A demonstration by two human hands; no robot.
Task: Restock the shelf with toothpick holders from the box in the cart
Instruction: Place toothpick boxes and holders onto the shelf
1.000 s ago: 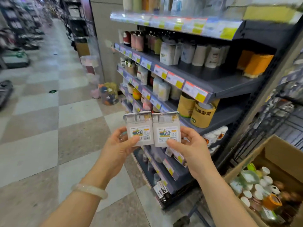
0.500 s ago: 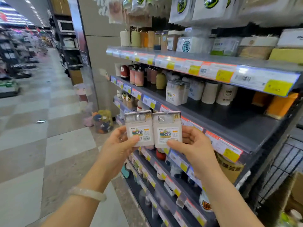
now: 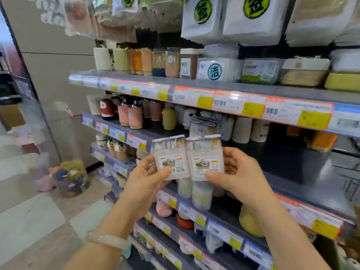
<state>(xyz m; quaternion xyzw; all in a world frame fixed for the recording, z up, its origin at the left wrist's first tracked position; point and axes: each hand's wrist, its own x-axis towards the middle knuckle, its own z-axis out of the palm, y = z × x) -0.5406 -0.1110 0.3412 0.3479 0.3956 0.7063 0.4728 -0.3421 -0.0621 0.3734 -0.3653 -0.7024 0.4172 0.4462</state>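
Observation:
Two white rectangular toothpick holders with clear tops and green labels are held side by side in front of the shelves. My left hand [image 3: 145, 177] grips the left toothpick holder [image 3: 170, 157] by its lower edge. The right toothpick holder [image 3: 204, 157] is gripped by my right hand [image 3: 236, 176] from the right side. Just behind them, matching holders [image 3: 203, 126] stand on the dark grey shelf [image 3: 292, 168], which has a bare stretch to the right. The box and cart are out of view.
Price-tag rails run along each shelf edge [image 3: 233, 103]. Cylindrical holders [image 3: 241, 129], pink bottles [image 3: 129, 115] and orange items [image 3: 321, 141] fill the same shelf. Hanging white packs [image 3: 253, 18] are overhead. A clear tub of coloured items [image 3: 69, 178] sits on the tiled floor at left.
My view has lifted from the cart and lower shelves to the upper shelves. Both hands have kept the two holders side by side and brought them nearer the shelf with matching holders.

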